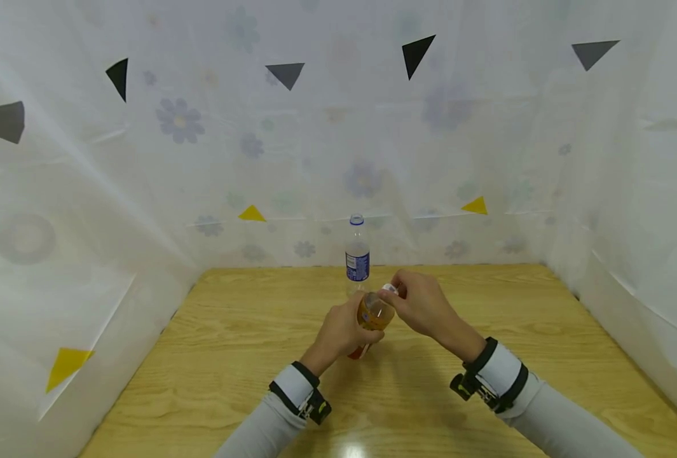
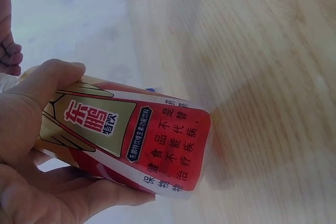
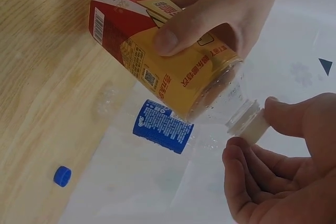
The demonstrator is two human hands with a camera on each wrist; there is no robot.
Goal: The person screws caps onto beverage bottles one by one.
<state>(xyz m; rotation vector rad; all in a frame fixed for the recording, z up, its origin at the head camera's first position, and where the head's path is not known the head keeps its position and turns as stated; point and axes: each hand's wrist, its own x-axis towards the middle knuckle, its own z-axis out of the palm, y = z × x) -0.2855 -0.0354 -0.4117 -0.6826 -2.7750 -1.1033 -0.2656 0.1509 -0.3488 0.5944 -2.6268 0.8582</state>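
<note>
My left hand grips a drink bottle with a red and gold label around its body. The bottle leans, with its neck toward my right hand. Thumb and fingers of that hand pinch the white cap at the bottle's mouth. Whether the cap is tight or loose on the neck I cannot tell. Just behind both hands stands a clear bottle with a blue label, upright and with an uncapped mouth. Its lower part is hidden by the hands in the head view.
A blue bottle cap lies on the wooden table, near the clear bottle. White patterned sheeting hangs behind the table and along both sides, bearing black, grey and yellow triangles.
</note>
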